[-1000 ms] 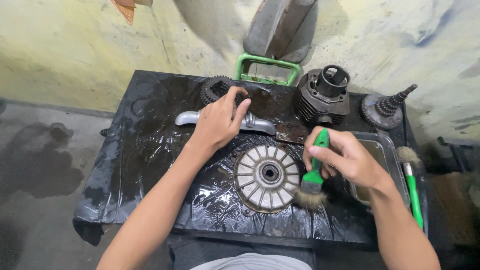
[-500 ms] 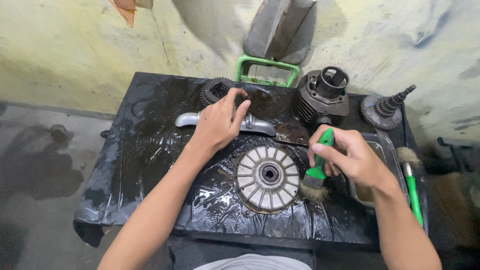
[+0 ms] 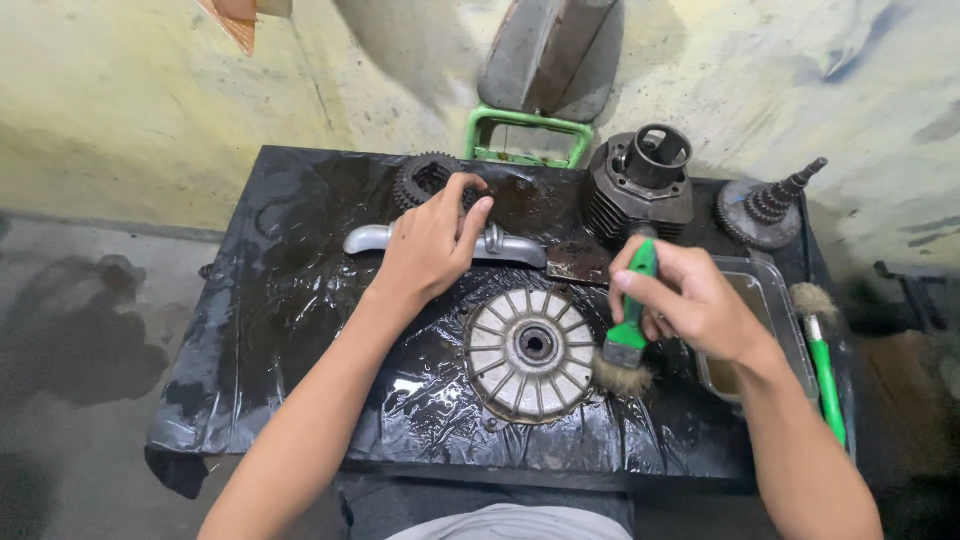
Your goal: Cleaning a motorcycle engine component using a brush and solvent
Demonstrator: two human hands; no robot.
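- My right hand (image 3: 690, 300) is clenched around the green handle of a paintbrush (image 3: 628, 335), bristles down at the right edge of the round finned metal cover (image 3: 530, 350).
- The bristles touch the wet black sheet just beside that cover's rim.
- My left hand (image 3: 430, 245) rests with its fingers curled over the bent silver pipe (image 3: 495, 243) that lies behind the cover; I cannot tell whether they really grip it.
- The fingertips of that hand reach as far as the dark toothed gear (image 3: 425, 178) at the back of the table (image 3: 280, 300).
- The cover lies flat in the middle of the table, between my two forearms.
- Behind my right hand stands a dark finned engine cylinder (image 3: 640, 190), and to its right a stepped gear shaft (image 3: 765, 210).
- A clear plastic tray (image 3: 770, 310) sits under my right wrist, with a second green-handled brush (image 3: 825, 350) lying along the table's right edge.
- A green metal frame (image 3: 525, 135) stands against the wall behind the table.
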